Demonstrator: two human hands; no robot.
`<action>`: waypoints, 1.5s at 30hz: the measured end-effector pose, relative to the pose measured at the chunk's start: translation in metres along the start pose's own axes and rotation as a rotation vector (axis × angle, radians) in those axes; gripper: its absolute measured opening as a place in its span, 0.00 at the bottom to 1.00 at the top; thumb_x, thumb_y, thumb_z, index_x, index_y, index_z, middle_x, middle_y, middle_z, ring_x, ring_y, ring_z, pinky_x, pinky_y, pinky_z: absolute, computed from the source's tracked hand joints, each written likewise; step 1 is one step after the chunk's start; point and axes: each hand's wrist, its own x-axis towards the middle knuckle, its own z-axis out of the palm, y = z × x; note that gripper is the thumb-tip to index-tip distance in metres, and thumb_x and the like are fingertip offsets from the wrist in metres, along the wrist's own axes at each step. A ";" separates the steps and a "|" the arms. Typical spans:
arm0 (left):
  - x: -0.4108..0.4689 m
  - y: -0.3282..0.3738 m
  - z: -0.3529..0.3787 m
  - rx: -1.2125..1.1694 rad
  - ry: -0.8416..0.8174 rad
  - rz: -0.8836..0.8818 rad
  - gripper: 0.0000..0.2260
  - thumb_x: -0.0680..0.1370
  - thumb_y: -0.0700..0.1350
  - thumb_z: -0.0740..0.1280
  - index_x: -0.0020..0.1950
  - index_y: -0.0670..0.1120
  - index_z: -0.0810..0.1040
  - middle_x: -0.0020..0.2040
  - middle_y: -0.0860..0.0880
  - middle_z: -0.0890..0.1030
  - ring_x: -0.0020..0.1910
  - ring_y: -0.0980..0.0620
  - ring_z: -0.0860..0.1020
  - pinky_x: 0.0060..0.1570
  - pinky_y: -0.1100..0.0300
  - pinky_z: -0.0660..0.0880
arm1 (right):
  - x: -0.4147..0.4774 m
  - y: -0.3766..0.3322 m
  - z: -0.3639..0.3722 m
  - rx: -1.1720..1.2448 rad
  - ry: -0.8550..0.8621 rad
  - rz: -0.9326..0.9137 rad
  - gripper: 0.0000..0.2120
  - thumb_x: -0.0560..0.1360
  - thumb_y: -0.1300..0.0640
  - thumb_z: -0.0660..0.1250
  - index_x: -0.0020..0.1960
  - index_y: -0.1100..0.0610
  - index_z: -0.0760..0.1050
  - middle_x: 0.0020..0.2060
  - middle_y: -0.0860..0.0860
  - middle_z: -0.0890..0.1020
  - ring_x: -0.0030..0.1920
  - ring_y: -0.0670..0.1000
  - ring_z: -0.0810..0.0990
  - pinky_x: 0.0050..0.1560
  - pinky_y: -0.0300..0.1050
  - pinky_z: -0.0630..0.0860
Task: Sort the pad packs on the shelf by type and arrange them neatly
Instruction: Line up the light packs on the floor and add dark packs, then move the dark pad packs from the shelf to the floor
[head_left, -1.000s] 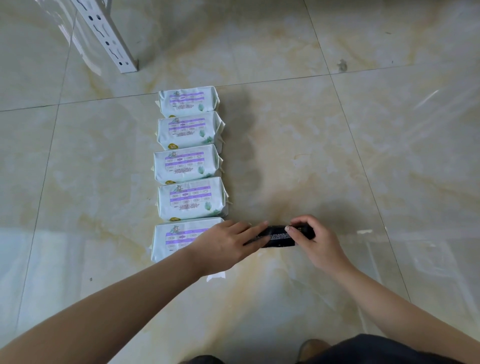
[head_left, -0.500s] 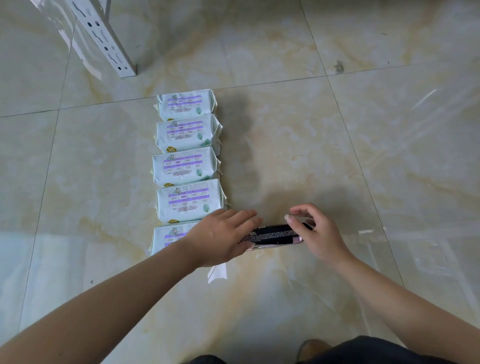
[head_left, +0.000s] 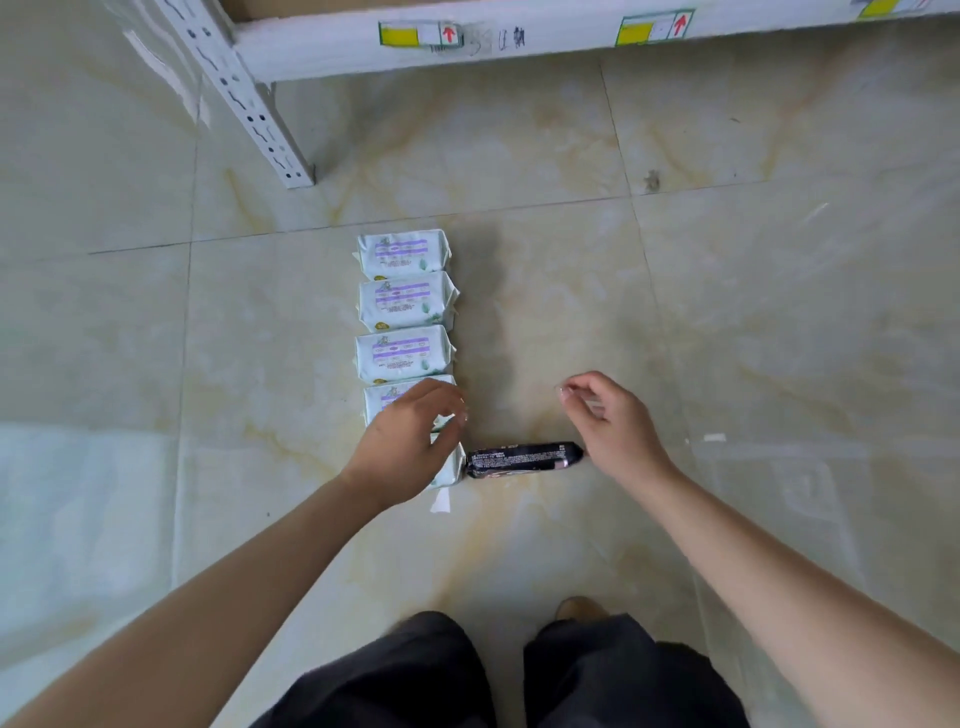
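Several pale green pad packs with purple labels (head_left: 404, 302) stand in a straight column on the tiled floor. A black pad pack (head_left: 522, 459) stands on its edge just right of the nearest green pack. My left hand (head_left: 405, 444) hovers over the two nearest green packs, fingers loosely curled, holding nothing, and hides most of them. My right hand (head_left: 610, 423) is lifted just above and right of the black pack, fingers apart, not gripping it.
A white metal shelf upright (head_left: 244, 98) and a shelf beam with yellow labels and red arrows (head_left: 519, 36) run across the top. My dark trouser legs (head_left: 498, 675) and a shoe tip (head_left: 576, 608) are at the bottom. Bare tile lies right of the packs.
Both hands have let go of the black pack and lifted away, leaving it standing beside the green column. The camera has pulled back and tilted up, bringing the shelf beam into view.
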 end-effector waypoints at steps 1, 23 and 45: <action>-0.004 0.014 -0.012 -0.013 -0.001 -0.015 0.14 0.75 0.48 0.57 0.48 0.42 0.79 0.53 0.48 0.79 0.46 0.53 0.77 0.47 0.56 0.76 | -0.006 -0.015 -0.008 0.011 -0.017 0.012 0.03 0.76 0.58 0.64 0.46 0.55 0.76 0.43 0.46 0.80 0.48 0.44 0.77 0.52 0.33 0.72; -0.080 0.389 -0.367 -0.158 0.227 -0.141 0.06 0.77 0.37 0.62 0.51 0.40 0.78 0.49 0.52 0.75 0.40 0.66 0.74 0.37 0.79 0.68 | -0.149 -0.452 -0.269 0.273 -0.010 0.033 0.05 0.77 0.57 0.62 0.42 0.51 0.73 0.39 0.46 0.81 0.39 0.48 0.81 0.45 0.41 0.72; -0.010 0.564 -0.451 -0.188 0.282 0.096 0.10 0.79 0.43 0.62 0.59 0.42 0.74 0.53 0.45 0.76 0.44 0.54 0.74 0.29 0.73 0.71 | -0.159 -0.550 -0.428 0.351 0.202 -0.162 0.02 0.77 0.59 0.62 0.46 0.55 0.72 0.46 0.52 0.80 0.37 0.45 0.79 0.36 0.32 0.72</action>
